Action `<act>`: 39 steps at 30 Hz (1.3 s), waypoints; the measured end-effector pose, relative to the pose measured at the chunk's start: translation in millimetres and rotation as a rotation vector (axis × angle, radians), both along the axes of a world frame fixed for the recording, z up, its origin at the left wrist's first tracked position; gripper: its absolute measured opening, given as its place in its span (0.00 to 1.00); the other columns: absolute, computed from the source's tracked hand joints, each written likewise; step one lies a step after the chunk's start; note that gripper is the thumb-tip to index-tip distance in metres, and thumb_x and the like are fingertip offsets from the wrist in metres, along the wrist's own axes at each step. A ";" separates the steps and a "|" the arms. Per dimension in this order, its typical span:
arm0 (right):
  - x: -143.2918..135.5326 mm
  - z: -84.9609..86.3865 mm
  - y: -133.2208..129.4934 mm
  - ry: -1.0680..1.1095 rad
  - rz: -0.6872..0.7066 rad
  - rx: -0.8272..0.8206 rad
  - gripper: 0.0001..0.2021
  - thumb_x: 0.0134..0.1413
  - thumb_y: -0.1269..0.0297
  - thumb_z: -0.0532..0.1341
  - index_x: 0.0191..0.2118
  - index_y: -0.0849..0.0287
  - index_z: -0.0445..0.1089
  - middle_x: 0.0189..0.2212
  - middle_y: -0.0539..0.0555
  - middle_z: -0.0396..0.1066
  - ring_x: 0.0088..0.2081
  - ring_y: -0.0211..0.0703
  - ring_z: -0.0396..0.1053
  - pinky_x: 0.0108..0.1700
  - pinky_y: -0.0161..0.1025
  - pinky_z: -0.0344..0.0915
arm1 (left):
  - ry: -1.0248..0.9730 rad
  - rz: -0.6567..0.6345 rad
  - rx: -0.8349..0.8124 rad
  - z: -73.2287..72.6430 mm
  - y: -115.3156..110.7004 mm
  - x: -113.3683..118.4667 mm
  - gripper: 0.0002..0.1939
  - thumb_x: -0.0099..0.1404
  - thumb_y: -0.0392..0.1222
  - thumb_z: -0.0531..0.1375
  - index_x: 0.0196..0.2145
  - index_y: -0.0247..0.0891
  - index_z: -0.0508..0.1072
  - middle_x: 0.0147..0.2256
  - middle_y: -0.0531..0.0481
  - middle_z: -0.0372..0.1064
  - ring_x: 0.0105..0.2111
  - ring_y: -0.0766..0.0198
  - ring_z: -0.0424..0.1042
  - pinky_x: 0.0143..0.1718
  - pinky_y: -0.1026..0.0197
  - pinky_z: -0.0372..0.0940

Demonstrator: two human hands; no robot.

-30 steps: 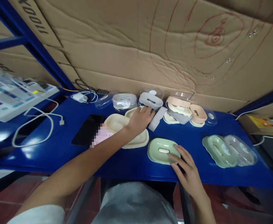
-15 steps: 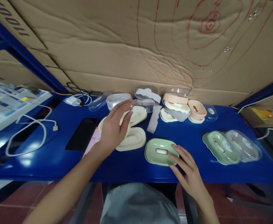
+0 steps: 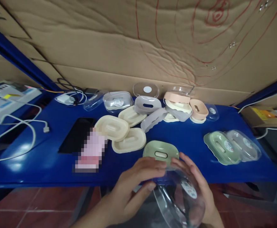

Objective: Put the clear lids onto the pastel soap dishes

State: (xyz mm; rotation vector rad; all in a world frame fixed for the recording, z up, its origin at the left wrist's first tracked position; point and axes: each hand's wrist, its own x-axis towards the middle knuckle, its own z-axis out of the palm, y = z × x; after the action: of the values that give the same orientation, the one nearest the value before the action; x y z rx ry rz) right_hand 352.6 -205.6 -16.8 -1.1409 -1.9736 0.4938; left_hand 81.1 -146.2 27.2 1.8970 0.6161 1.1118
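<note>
A clear plastic lid [image 3: 174,199] with a round printed sticker is held tilted in front of me, past the table's front edge. My left hand [image 3: 131,183] grips its left edge between thumb and fingers. My right hand [image 3: 206,193] is curled around its far right side, partly seen through the plastic. Just beyond the hands lies a pale green soap dish [image 3: 161,147] with an oval slot insert. Its near edge is hidden by my fingers and the lid.
Cream oval trays [image 3: 111,126], a grey slotted dish [image 3: 148,104] and peach dishes [image 3: 199,108] sit toward the back. A lidded green dish [image 3: 220,147] is at right. At left are a black phone [image 3: 74,134], a pixelated pink item [image 3: 91,152] and a white cable [image 3: 31,126].
My left hand has come back from the rear trays toward me with the clear lid. My right hand has left the green dish's right edge and closed around the lid.
</note>
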 end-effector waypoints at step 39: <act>-3.4 -11.8 42.2 -0.375 0.049 0.121 0.33 0.71 0.68 0.63 0.76 0.42 0.58 0.76 0.52 0.57 0.77 0.60 0.52 0.76 0.73 0.53 | 0.371 0.368 0.152 -59.0 9.8 13.2 0.23 0.77 0.44 0.64 0.66 0.44 0.67 0.69 0.39 0.63 0.69 0.50 0.68 0.66 0.45 0.71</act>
State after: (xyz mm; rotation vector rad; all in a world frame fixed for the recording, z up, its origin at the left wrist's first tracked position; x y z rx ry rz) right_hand 349.1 -163.4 -28.6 -1.1746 -2.3216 0.1887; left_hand 94.3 -136.4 -31.8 2.2020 1.1534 1.0573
